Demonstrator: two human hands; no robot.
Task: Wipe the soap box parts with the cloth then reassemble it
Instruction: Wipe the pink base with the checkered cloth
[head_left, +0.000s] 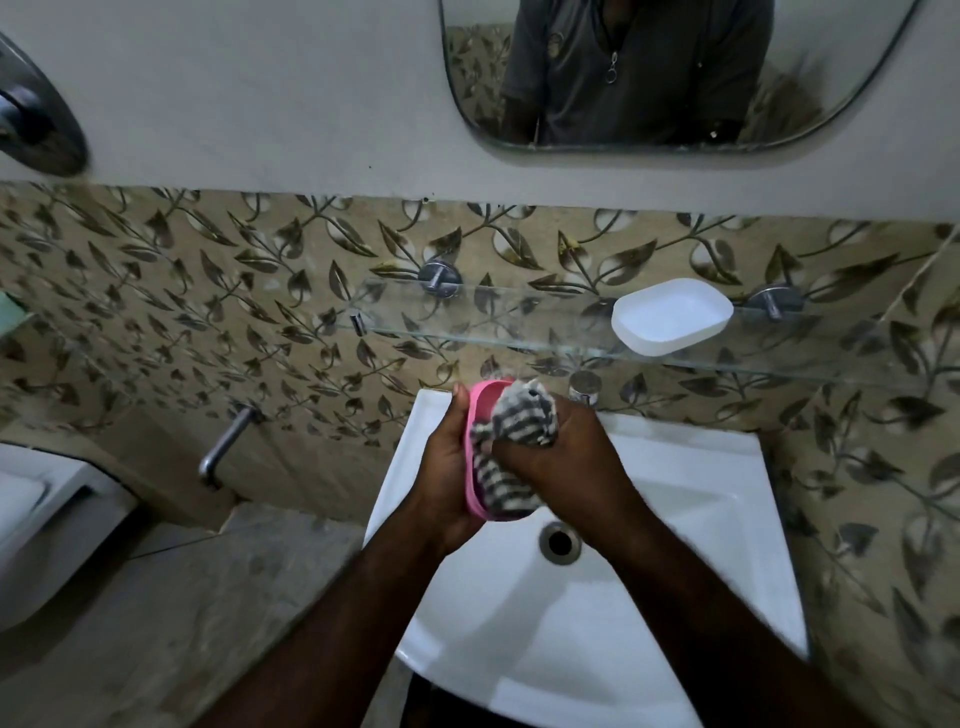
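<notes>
Over the back of the white sink (701, 545), my left hand (447, 467) grips a pink soap box part (475, 415) from its outer side, holding it on edge. My right hand (566, 457) presses a grey-and-white striped cloth (524, 421) into the hollow of the pink part. The cloth hides most of the pink part's inside. A white soap box part (670, 317) lies with its hollow up on the glass shelf (467, 332), up and to the right of my hands, untouched.
The sink drain (559, 541) lies just below my hands. A chrome tap (584, 387) stands at the sink's back edge. Another tap (223, 441) sticks out of the leaf-patterned tile wall at left. A mirror (779, 119) hangs above, showing a person's torso.
</notes>
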